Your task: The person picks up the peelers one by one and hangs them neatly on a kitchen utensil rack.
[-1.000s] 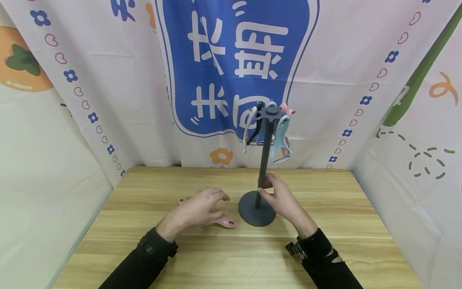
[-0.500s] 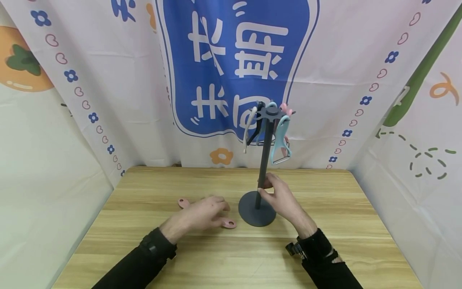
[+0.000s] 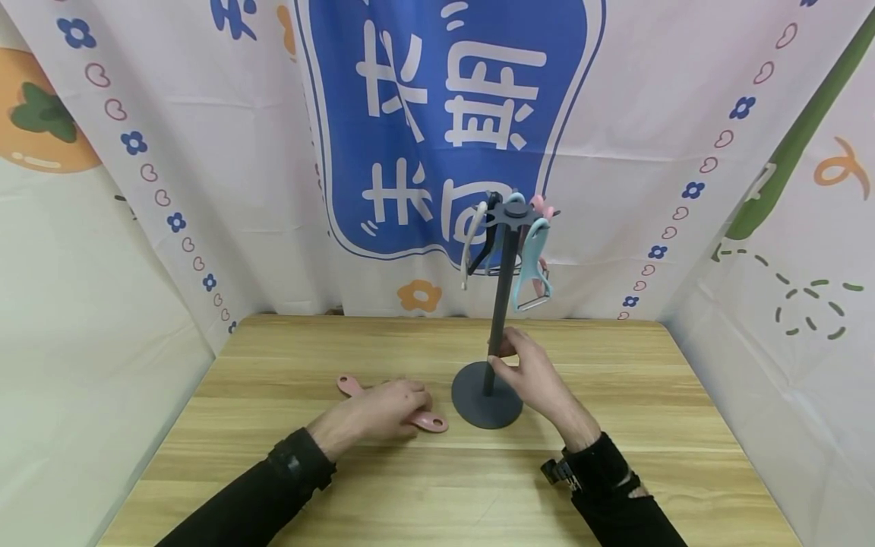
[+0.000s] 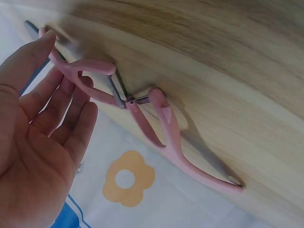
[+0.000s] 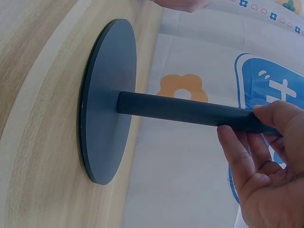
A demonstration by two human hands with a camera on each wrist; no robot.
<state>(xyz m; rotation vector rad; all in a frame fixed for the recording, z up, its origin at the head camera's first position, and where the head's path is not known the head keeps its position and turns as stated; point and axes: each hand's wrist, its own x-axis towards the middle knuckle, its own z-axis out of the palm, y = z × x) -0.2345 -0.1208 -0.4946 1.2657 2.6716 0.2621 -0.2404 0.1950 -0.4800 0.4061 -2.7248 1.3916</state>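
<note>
Two pink peelers lie on the wooden table, blade ends close together. My left hand [image 3: 383, 410] is over them in the head view and hides their middles. Thumb and fingers pinch the handle of the right-hand peeler [image 3: 429, 422]; in the left wrist view this peeler [image 4: 88, 80] is between them. The other pink peeler [image 4: 173, 140] lies apart from the fingers, its handle end [image 3: 347, 385] pointing back left. My right hand [image 3: 536, 380] holds the dark grey pole of an upright stand [image 3: 472, 403], thumb and fingers around it, above the round base [image 5: 109, 104].
From the stand's top hang several peelers, among them a light blue peeler [image 3: 533, 254], a white one [image 3: 472, 243] and a black one [image 3: 487, 247]. A printed white curtain [image 3: 273, 228] rises behind the wooden table [image 3: 581, 486].
My left hand has come down onto the pink peelers, and its fingers have closed on the right-hand one's handle. The right hand and the stand have stayed put.
</note>
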